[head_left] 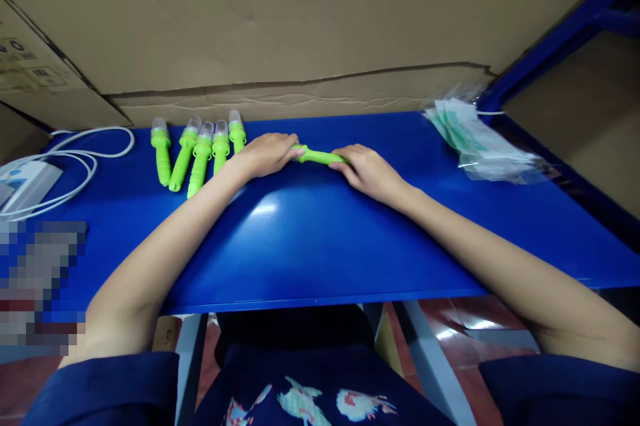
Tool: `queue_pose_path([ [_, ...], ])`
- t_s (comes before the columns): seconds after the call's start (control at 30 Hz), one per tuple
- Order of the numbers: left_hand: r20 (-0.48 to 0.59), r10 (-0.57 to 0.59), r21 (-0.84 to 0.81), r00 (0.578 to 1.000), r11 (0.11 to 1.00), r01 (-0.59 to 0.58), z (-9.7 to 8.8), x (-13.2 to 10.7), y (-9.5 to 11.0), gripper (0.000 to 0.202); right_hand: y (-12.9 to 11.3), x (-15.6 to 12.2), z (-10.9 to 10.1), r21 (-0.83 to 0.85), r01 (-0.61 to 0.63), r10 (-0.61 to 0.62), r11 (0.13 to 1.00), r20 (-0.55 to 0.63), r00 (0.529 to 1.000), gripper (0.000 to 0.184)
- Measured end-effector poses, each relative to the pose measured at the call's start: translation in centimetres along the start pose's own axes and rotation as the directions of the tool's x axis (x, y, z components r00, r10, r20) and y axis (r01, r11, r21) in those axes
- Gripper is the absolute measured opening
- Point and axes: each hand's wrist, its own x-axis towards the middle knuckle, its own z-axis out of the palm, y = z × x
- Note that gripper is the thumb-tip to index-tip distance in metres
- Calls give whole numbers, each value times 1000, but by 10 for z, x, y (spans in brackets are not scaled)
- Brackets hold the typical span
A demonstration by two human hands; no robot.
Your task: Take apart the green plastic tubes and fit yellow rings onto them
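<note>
A lime-green light stick (320, 157) lies level between both hands, just above or on the blue tabletop. My left hand (269, 153) is closed around its left end, so the tip there is hidden. At the other end, the fingers and thumb of my right hand (369, 171) pinch the green handle. Left of my hands, several similar light sticks (181, 156) with clear domed caps lie side by side, caps pointing to the back. My left forearm and hand partly cover the nearest of these.
Clear plastic bags with green-and-white print (475, 136) are piled at the back right of the blue table (320, 246). A white cable (95, 154) loops over a white box (37, 183) at the left. Cardboard (300, 19) walls the back. A pixelated patch covers the lower left.
</note>
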Motion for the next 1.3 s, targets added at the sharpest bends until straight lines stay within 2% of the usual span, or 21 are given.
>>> queue_pose_path([
  [0.13, -15, -108, 44, 994, 993, 108, -9, -4, 13, 59, 13, -1, 1, 69, 66, -55, 995, -147, 988, 38],
  [0.2, -26, -120, -25, 992, 993, 119, -11, -4, 13, 61, 13, -2, 2, 37, 140, -127, 990, -241, 962, 36],
  [0.27, 79, -137, -261, 987, 953, 153, -14, -4, 11, 65, 11, -2, 1, -52, 209, -214, 977, -318, 924, 33],
  [0.33, 272, -135, -519, 953, 813, 264, -18, -6, 9, 66, 9, -3, -2, -141, 251, -286, 958, -361, 888, 29],
  [0.4, 404, -117, -642, 907, 671, 372, -22, -8, 8, 67, 8, -3, -4, -180, 271, -321, 946, -381, 867, 27],
  [0.43, 428, -119, -659, 896, 637, 399, -23, -9, 9, 68, 7, -4, -5, -183, 271, -322, 945, -390, 863, 25],
  [0.5, 417, -120, -678, 901, 619, 396, -25, -11, 9, 71, 8, -5, -7, -167, 233, -282, 958, -420, 862, 29],
  [0.57, 379, -96, -693, 920, 630, 351, -23, -12, 9, 68, 9, -6, -7, -102, 140, -171, 985, -445, 879, 49],
  [0.67, 329, -68, -684, 942, 671, 287, -18, -10, 7, 58, 12, -5, -9, 95, -43, 74, 995, -359, 930, 59],
  [0.73, 322, -103, -665, 941, 683, 303, -14, -8, 6, 62, 15, -4, -10, 231, -81, 153, 969, -310, 938, 60],
  [0.8, 322, -143, -665, 936, 670, 331, -12, -6, 5, 67, 18, -2, -10, 342, -38, 165, 939, -350, 922, 62],
  [0.87, 322, -150, -679, 935, 652, 338, -12, -5, 4, 68, 20, 0, -8, 436, -24, 209, 899, -380, 901, 73],
  [0.93, 326, -142, -687, 935, 644, 337, -11, -5, 4, 67, 21, 0, -7, 542, -95, 286, 835, -281, 916, 71],
  [1.0, 327, -144, -685, 934, 645, 340, -10, -5, 4, 66, 21, 0, -6, 635, -141, 313, 759, -167, 935, 69],
  [1.03, 326, -150, -685, 933, 643, 342, -9, -5, 4, 66, 21, -1, -6, 670, -131, 307, 731, -151, 940, 72],
  [1.13, 325, -156, -694, 933, 631, 347, -7, -4, 2, 66, 20, -1, -6, 706, -71, 315, 705, -222, 923, 82],
  [1.23, 319, -150, -696, 936, 634, 338, -6, -4, 2, 66, 21, -1, -5, 717, -156, 342, 680, -121, 932, 65],
  [1.3, 311, -151, -701, 938, 630, 334, -6, -4, 2, 66, 22, 0, -3, 736, -149, 314, 661, -92, 945, 65],
])
